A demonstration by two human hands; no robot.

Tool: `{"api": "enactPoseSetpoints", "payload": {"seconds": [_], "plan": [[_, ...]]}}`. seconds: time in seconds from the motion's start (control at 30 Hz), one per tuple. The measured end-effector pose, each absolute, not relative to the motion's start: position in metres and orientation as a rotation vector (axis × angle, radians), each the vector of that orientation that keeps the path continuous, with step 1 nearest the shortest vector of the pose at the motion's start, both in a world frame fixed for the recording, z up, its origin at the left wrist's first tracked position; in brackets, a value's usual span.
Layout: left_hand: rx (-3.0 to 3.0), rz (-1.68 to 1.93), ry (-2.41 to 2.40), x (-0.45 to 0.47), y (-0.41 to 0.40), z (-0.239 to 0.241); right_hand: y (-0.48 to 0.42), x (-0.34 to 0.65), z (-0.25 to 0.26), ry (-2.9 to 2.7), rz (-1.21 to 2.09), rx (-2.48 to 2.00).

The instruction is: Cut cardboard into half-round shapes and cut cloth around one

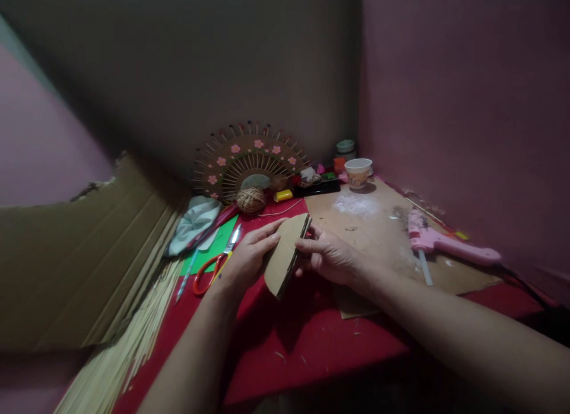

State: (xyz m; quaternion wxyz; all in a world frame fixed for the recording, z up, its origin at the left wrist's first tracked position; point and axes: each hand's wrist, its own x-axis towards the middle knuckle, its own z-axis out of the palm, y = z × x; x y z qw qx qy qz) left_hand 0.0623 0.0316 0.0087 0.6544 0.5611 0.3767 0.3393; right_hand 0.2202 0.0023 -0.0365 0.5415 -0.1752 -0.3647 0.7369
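Note:
Between my two hands is a tan cardboard piece [285, 252] with a curved left side and a straight, thick right edge that looks layered. My left hand [255, 250] grips its curved side, thumb lying on the face. On the straight edge, my right hand [327, 252] pinches with the thumb in front and the fingers behind. The piece is held tilted above the red tabletop [312, 360]. Close to my left hand lie red-handled scissors [209, 274] on a green sheet [225, 243]. Another flat cardboard piece [356, 304] rests under my right forearm.
A decorated fan [249, 158] stands at the back behind a twine ball [250, 199]. To the right are a paper cup [357, 171] and a pink glue gun [454, 245] on a cardboard sheet [378, 224]. Thin sticks [133, 331] and large cardboard [80, 265] occupy the left.

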Motion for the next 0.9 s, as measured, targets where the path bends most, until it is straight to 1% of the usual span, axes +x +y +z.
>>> {"api": "enactPoseSetpoints", "payload": {"seconds": [0.43,0.63,0.77,0.9], "plan": [[1.374,0.644,0.82,0.054,0.037,0.006,0.005,0.219,-0.04,-0.831,1.71,-0.414],[1.606,0.626,0.838,0.052,0.039,0.006,0.003,0.22,-0.037,-0.852,1.675,-0.451],[1.877,0.716,0.878,0.056,0.036,0.009,0.0,0.221,-0.036,-0.878,1.668,-0.446],[2.06,0.771,0.946,0.064,0.029,0.012,-0.001,0.222,-0.036,-0.821,1.544,-0.613]]}}
